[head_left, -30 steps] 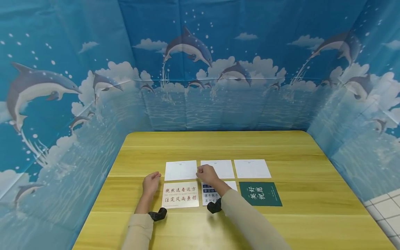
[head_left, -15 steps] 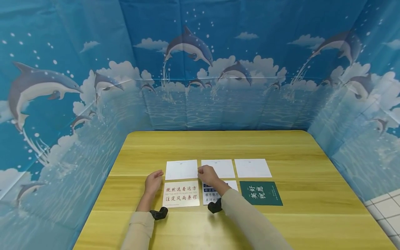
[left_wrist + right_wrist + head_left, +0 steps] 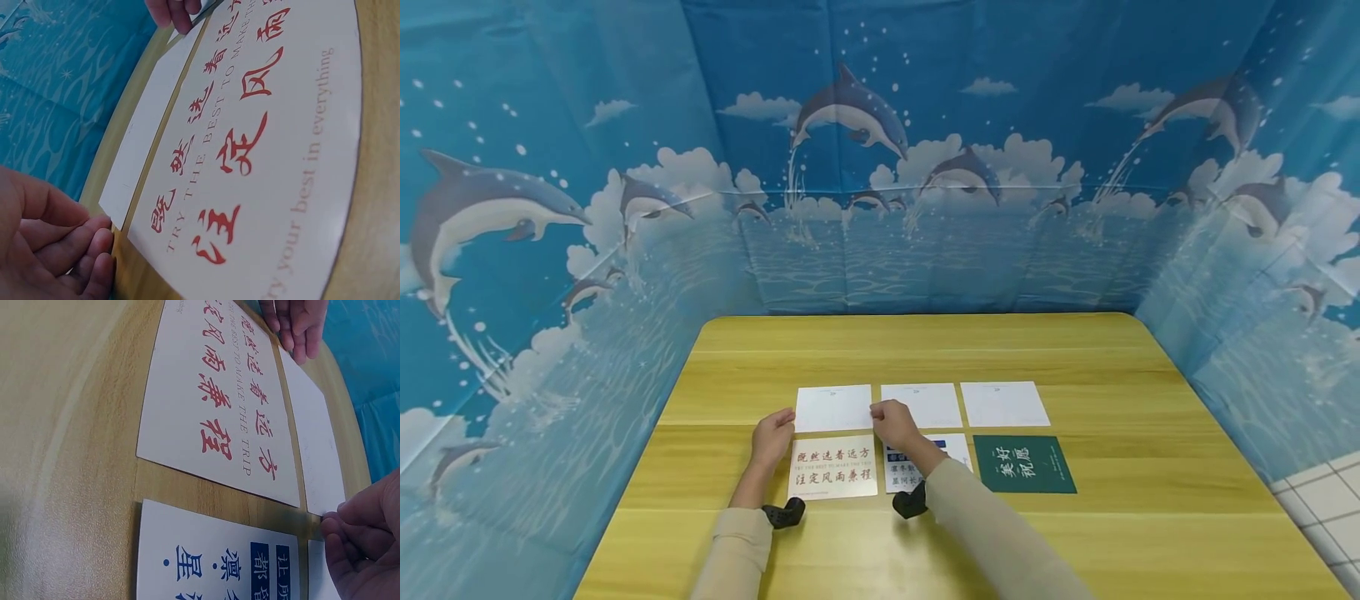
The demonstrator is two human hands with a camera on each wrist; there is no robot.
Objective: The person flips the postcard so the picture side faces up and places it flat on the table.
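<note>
Two rows of cards lie on the table. The back-left one is a white card (image 3: pixel 832 409), blank side up with a small mark near its far edge. My left hand (image 3: pixel 772 436) is at its left edge, fingertips right at the near corner, fingers fairly straight. At the right edge, my right hand (image 3: pixel 895 423) pinches the near corner between thumb and curled fingers. In front lies a cream card (image 3: pixel 832 487) with red Chinese characters. My right hand and wrist partly cover a blue-and-white card (image 3: pixel 206 550) and overlap the middle white card (image 3: pixel 932 404).
To the right are another white card (image 3: pixel 1004 404) at the back and a green card (image 3: pixel 1026 464) in front, its white characters turned sideways. The yellow wood table (image 3: pixel 917 350) is walled by a blue dolphin-print curtain (image 3: pixel 880 250). A black wrist mount (image 3: pixel 784 513) sits at each wrist.
My left hand has come slightly forward and right, closing the small gap to the white card's left edge. My right hand stays at the right corner; the cards lie as before.
</note>
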